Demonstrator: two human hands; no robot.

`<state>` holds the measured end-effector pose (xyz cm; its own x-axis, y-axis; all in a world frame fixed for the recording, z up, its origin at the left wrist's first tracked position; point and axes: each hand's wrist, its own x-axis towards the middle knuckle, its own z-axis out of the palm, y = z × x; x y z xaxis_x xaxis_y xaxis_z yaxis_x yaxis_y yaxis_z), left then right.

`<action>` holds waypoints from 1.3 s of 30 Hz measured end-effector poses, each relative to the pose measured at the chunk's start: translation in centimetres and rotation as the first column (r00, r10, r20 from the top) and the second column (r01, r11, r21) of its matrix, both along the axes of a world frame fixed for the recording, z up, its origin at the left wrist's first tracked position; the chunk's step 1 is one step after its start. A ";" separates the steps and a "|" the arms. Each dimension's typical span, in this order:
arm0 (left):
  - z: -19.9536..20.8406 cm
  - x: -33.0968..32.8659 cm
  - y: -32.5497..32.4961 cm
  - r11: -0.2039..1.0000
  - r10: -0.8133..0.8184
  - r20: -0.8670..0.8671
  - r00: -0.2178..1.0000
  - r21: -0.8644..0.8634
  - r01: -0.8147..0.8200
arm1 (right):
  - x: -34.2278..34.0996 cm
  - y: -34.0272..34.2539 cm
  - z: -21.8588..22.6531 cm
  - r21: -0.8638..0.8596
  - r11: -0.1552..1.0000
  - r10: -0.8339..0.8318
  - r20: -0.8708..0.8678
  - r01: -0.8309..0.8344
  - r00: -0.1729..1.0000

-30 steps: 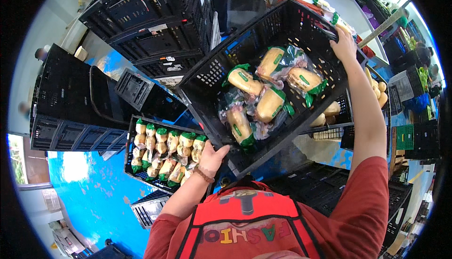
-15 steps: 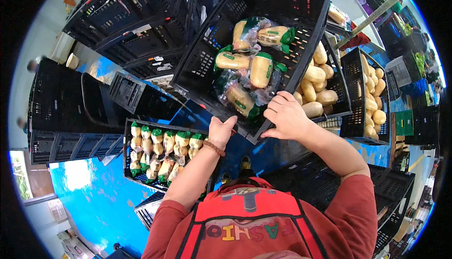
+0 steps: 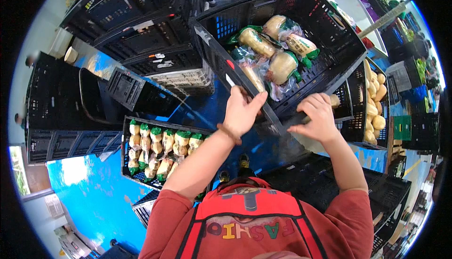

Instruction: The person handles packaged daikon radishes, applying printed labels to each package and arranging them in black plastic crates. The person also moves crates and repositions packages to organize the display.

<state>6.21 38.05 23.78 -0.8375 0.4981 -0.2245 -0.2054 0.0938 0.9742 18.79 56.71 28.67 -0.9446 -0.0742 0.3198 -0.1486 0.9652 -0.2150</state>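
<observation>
A black perforated plastic crate (image 3: 207, 47) is tilted in front of me. Inside lie several clear plastic packs (image 3: 283, 67) of pale yellow, tuber-like vegetables with green ends. My left hand (image 3: 241, 113) is closed on the crate's near left rim, thumb on top. On the near right rim, by the corner, my right hand (image 3: 316, 117) has its fingers curled over the edge. Lower left, a second black crate (image 3: 125, 153) holds rows of similar packs (image 3: 168, 141). Behind my right hand, another crate is mostly covered by the tilted one.
Tall stacks of black crates (image 3: 141, 33) rise at the far left, above white crates (image 3: 183, 79). At right stands a crate of loose pale tubers (image 3: 374, 101). More black crates (image 3: 348, 183) sit near my right side. The floor (image 3: 89, 202) is blue.
The tilted crate has turned and moved right, now hiding most of the loose tubers behind it. My left hand has shifted up and right along the rim; my right hand has moved right.
</observation>
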 end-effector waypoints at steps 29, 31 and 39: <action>-3.0 -0.8 2.2 0.983 -0.167 0.427 0.888 -0.002 0.186 | -4.2 12.1 -8.6 -0.990 -0.142 -0.590 0.084 -0.001 0.803; -1.7 -0.2 3.9 0.978 -0.209 0.348 0.914 0.050 0.204 | -4.7 14.2 -8.3 -0.989 -0.102 -0.657 0.149 0.109 0.739; -3.2 0.5 7.6 0.936 -0.332 0.156 0.930 0.173 0.305 | -4.9 19.8 -5.9 -0.989 -0.015 -0.657 0.122 0.150 0.744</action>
